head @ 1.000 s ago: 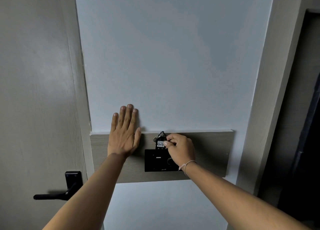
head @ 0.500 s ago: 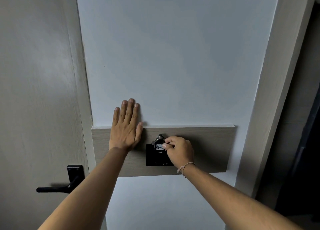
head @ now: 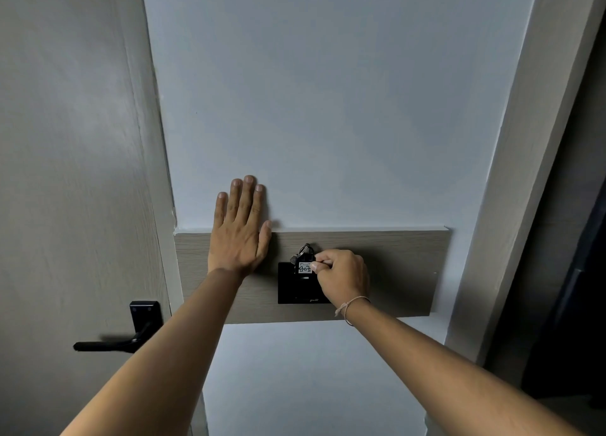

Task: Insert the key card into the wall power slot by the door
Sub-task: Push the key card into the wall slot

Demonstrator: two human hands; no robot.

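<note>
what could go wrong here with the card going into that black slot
1. The right hand pinches the key card only by its right edge, so it could tilt and jam at the black power slot.
2. The key ring and a key hang at the card's top and could tug it askew.
3. The right hand hides part of the slot, so how deep the card sits is hard to judge.

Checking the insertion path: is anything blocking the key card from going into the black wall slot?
Nothing visible blocks it. The right hand pinches the small black key card with the white "407" label right at the top of the black square power slot plate. The left hand lies flat on the wall, off to the side.
</note>
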